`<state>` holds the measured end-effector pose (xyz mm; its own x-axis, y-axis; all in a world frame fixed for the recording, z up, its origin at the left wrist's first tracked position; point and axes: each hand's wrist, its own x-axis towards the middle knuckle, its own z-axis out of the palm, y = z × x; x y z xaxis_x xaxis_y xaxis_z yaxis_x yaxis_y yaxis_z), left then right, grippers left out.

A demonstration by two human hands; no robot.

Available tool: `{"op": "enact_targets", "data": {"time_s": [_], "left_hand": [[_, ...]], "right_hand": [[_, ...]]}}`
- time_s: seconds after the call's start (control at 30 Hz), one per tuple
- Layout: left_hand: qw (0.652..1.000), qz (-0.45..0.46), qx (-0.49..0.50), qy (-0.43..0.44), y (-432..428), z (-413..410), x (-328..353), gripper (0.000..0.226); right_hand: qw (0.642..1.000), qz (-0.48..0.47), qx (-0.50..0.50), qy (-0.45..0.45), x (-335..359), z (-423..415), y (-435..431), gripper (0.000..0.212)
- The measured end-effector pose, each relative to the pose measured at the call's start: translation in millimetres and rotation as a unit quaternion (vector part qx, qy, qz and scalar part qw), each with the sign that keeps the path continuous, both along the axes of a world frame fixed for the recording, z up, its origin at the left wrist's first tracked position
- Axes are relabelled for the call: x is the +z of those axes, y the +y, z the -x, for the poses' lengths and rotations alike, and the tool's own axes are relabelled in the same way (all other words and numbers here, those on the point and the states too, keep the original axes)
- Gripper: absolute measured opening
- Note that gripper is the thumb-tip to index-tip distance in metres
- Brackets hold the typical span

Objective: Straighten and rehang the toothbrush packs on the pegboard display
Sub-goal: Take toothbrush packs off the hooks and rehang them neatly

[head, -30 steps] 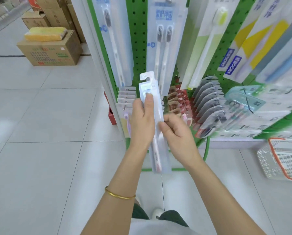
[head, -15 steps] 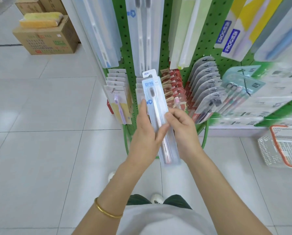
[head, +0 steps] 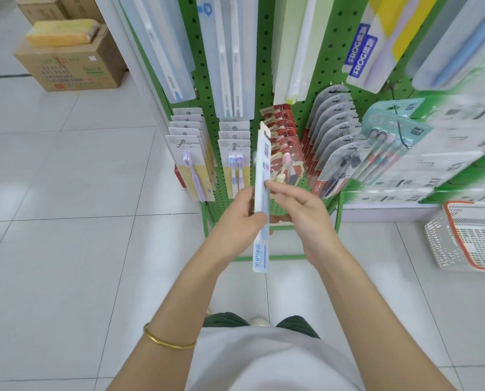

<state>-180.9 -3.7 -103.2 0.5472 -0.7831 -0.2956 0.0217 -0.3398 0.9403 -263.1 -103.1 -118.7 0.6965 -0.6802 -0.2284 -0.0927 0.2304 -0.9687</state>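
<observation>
Head view: mid-rehang, with the toothbrush pack (head: pixel 261 176) off the pegboard (head: pixel 263 80). It sits edge-on between both hands, in front of the lower rows. My left hand (head: pixel 239 213) wraps its middle; my right hand (head: pixel 303 207) pinches its edge with the fingers (head: pixel 278 188). Next: turn it face-out, then hang its top end back on the pegboard. Half a second ago it faced me flat.

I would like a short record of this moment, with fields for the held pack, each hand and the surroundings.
held item: clear blue-printed plastic toothbrush pack, edge-on to the camera, on no peg
left hand: grips the pack's middle
right hand: pinches its edge
display: green perforated pegboard, other packs hanging
floor: brown cardboard box; white plastic basket
</observation>
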Motion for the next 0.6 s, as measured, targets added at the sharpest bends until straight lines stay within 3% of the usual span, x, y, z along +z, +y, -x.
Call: {"op": "enact_targets", "data": {"time_s": [0.13, 0.2, 0.37, 0.47, 0.6], "left_hand": [[0.995, 0.034, -0.024, 0.096, 6.2, -0.8, 0.2, 0.049], [0.991, 0.039, -0.02, 0.126, 7.9, 0.9, -5.5, 0.045], [0.993, 0.022, 0.0, 0.112, 7.9, 10.1, -10.7, 0.028], [0.993, -0.008, 0.021, 0.118, 3.6, 8.5, -6.1, 0.039], [0.996, -0.011, 0.082, 0.034, -15.1, -11.5, 6.1, 0.045]], "right_hand": [[0.998, 0.012, -0.063, -0.009, -1.6, 2.5, -4.9, 0.015], [0.997, 0.012, -0.071, 0.008, -2.5, 2.6, -7.8, 0.021], [1.0, 0.011, -0.009, 0.004, -1.0, 4.9, -5.8, 0.015], [1.0, 0.018, 0.004, -0.005, 0.6, 5.8, -2.1, 0.018], [0.999, 0.038, 0.033, 0.003, 2.3, 6.3, 2.2, 0.015]]}}
